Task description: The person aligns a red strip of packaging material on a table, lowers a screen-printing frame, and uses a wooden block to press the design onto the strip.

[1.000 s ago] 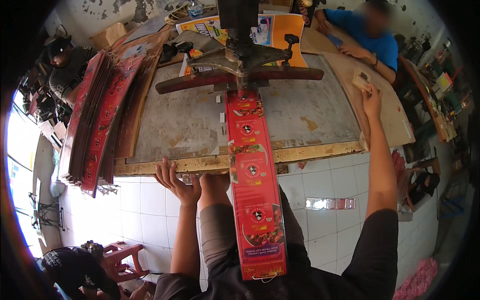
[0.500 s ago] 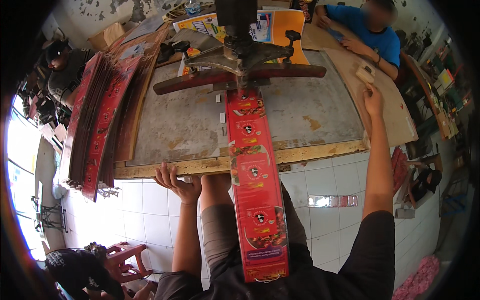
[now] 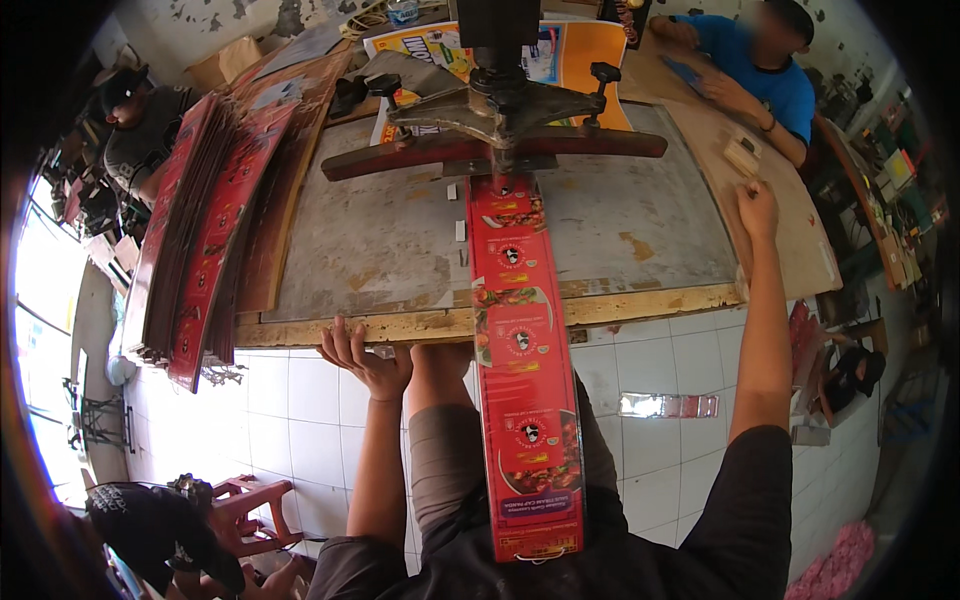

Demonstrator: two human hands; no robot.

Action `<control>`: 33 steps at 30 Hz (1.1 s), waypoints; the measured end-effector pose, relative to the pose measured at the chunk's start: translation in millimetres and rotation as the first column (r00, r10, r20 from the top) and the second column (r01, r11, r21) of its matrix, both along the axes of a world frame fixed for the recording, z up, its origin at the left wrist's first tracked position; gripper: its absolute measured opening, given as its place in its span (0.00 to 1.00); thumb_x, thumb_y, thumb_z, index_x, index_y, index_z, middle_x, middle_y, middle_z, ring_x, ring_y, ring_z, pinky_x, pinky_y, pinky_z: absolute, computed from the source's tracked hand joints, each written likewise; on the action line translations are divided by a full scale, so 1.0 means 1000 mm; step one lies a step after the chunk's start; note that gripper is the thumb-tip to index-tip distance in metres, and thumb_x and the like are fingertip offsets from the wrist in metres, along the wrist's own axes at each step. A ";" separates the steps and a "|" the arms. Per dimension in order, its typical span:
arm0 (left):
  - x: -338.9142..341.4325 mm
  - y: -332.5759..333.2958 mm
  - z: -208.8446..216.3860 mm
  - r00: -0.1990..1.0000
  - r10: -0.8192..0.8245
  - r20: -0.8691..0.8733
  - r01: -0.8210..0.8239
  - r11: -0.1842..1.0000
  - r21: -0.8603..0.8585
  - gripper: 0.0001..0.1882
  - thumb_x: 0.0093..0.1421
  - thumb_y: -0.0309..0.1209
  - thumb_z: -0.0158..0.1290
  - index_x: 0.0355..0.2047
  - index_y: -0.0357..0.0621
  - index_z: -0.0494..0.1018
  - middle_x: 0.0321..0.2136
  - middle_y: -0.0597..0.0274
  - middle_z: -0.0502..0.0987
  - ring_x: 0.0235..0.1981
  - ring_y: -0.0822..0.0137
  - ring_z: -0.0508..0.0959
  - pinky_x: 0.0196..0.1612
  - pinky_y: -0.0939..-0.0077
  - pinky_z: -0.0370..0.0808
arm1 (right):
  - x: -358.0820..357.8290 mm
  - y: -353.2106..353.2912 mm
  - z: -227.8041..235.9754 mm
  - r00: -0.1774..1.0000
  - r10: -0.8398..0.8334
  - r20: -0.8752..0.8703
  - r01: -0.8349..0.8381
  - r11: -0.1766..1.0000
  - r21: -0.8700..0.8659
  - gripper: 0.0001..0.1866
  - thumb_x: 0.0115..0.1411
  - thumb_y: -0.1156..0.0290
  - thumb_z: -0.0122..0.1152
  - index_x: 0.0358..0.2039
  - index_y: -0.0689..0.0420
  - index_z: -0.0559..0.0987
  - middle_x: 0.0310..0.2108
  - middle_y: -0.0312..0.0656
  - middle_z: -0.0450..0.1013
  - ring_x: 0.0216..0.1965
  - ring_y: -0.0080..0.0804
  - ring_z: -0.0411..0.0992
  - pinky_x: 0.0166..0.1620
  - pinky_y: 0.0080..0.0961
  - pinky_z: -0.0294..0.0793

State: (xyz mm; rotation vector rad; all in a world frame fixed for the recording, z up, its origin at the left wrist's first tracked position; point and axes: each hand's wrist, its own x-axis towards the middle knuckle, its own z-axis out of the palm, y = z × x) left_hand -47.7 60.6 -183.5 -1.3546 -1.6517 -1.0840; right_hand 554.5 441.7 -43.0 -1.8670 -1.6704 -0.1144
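A long red printed strip panel (image 3: 517, 375) runs from under a dark metal press (image 3: 500, 110) toward my lap, past the table's near edge. Its far end lies beneath the middle of the press's curved red-brown bar (image 3: 600, 143). My left hand (image 3: 375, 365) rests at the wooden front edge of the table (image 3: 400, 328), left of the strip, its fingers spread. At the table's right side, my right hand (image 3: 758, 210) is closed with curled fingers, just short of a small wooden block (image 3: 742, 152). Whatever may be inside those fingers is hidden. Neither hand touches the strip.
Stacked red printed panels (image 3: 215, 240) lean at the left. Small white pieces (image 3: 461, 231) lie on the grey tabletop. A person in blue (image 3: 765, 85) sits at the far right; another person (image 3: 140, 130) is behind the stack. A red stool (image 3: 250, 510) stands lower left.
The whole view has shifted a little, so the table and press appear farther right. My right fingers have curled and no longer reach toward the block. My left hand keeps its place at the edge.
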 end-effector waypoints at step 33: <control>-0.002 0.001 -0.006 1.000 -0.003 0.024 0.003 1.000 -0.013 0.36 0.65 0.40 0.57 0.70 0.52 0.57 0.74 0.48 0.59 0.78 0.35 0.51 0.77 0.25 0.42 | 0.013 0.002 -0.008 0.997 0.077 0.011 -0.077 0.973 0.218 0.16 0.63 0.60 0.71 0.36 0.62 0.87 0.38 0.52 0.84 0.39 0.50 0.83 0.43 0.41 0.79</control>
